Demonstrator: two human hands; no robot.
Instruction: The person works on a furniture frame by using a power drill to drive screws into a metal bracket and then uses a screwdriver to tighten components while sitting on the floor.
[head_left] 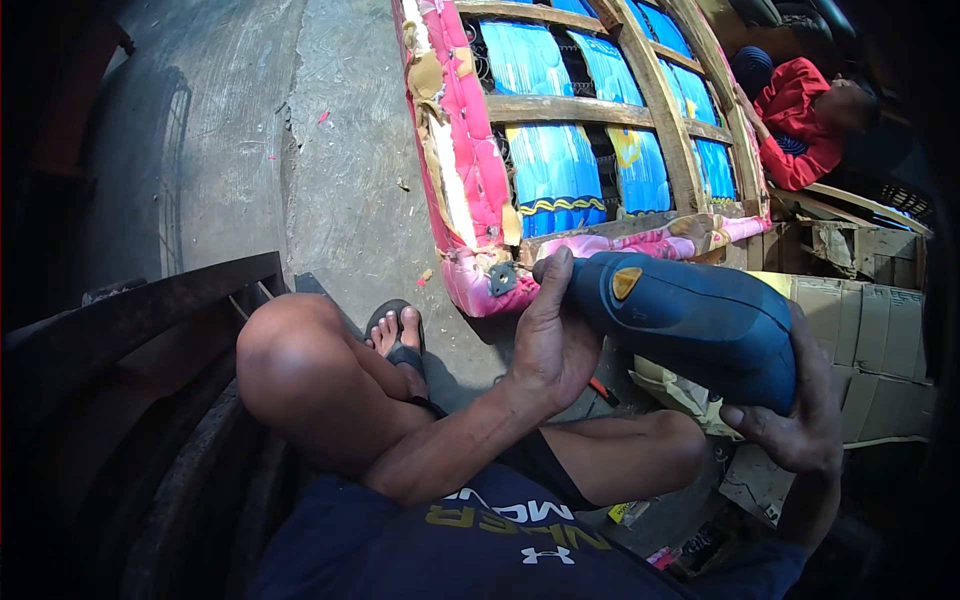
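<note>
I hold a long, rounded dark blue object (690,335) with a small orange patch; I cannot make out what it is. My left hand (545,355) grips its left end, thumb on top and fingers underneath. My right hand (790,420) wraps round its right end, thumb along the lower side. Just beyond it lies an upturned wooden frame (660,140) with blue sheeting and springs, edged in torn pink quilted padding (460,200). A small tool with an orange-red handle (600,388) lies on the floor below my left hand.
A person in red (800,135) sits or crouches beside the frame at upper right. Flattened cardboard (880,370) and wooden scraps lie to the right. A dark metal rack (150,330) stands close on my left. My bent legs and sandalled foot (390,340) are below me on the concrete floor (220,150).
</note>
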